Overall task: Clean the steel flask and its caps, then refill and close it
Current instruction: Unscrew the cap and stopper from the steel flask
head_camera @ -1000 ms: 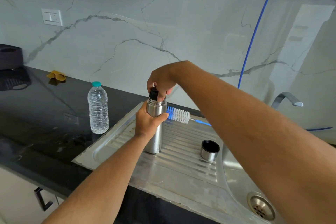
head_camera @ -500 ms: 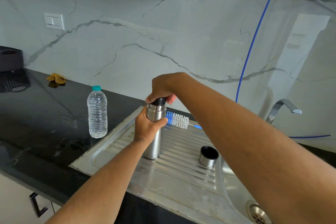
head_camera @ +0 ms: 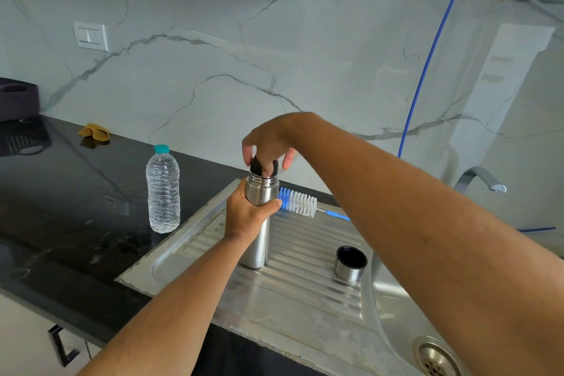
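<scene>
The steel flask [head_camera: 259, 241] stands upright on the ribbed steel drainboard [head_camera: 293, 293]. My left hand [head_camera: 247, 217] wraps around its upper body. My right hand [head_camera: 270, 143] is over the mouth, fingertips pinching the black inner cap [head_camera: 258, 165] that sits in the neck. The steel outer cap [head_camera: 351, 264] stands mouth up on the drainboard to the right. A blue and white bottle brush [head_camera: 300, 203] lies behind the flask.
A clear plastic water bottle [head_camera: 163, 191] with a teal lid stands on the black counter to the left. The sink basin with its drain [head_camera: 436, 357] is at the lower right, the tap [head_camera: 479, 181] behind it. A yellow cloth [head_camera: 93, 133] lies far left.
The black inner cap was held above the neck, then set into the flask's mouth; my right hand's fingers have shifted their hold on it. The left hand keeps its grip.
</scene>
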The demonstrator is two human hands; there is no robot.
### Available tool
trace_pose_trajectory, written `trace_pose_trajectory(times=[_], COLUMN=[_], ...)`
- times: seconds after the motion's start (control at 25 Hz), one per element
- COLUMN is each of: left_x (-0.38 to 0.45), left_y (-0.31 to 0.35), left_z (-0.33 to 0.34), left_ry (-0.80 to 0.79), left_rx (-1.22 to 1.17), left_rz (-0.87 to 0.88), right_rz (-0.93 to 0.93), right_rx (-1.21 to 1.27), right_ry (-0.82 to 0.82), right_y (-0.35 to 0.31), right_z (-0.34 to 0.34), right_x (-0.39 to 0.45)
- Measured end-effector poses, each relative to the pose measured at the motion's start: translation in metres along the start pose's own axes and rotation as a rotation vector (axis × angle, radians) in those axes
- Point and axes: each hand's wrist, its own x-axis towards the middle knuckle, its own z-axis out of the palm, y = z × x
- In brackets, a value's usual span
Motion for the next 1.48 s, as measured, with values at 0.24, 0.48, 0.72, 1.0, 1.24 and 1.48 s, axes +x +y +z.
trace_pose_trajectory(times=[0.24, 0.48, 0.72, 1.0, 1.24, 1.48], left_x=[-0.004, -0.003, -0.002, -0.003, -0.003, -0.004], left_y=[0.005, 0.004, 0.004, 0.004, 0.002, 0.004], left_z=[0.001, 0.0, 0.0, -0.001, -0.001, -0.001], left_ry=[-0.005, -0.011, 0.002, -0.005, 0.001, 0.007], left_rx=[-0.019, -0.033, -0.023, -0.021, -0.014, -0.004], left_rz=[-0.009, -0.006, -0.014, -0.015, -0.013, -0.01], right_rz=[0.075, 0.001, 0.023, 0.09, 0.264, 0.181], right_rx=[-0.095, -0.114, -0.05, 0.696, 0.571, 0.394], right_ry=[0.071, 0.066, 0.16, 0.563, 0.505, 0.28], right_y=[-0.002, -0.005, 0.011, 0.087, 0.13, 0.112], right_z=[0.01, 0.012, 0.002, 0.012, 0.093, 0.161], right_x=[0.005, 0.005, 0.008, -0.027, -0.022, 0.003])
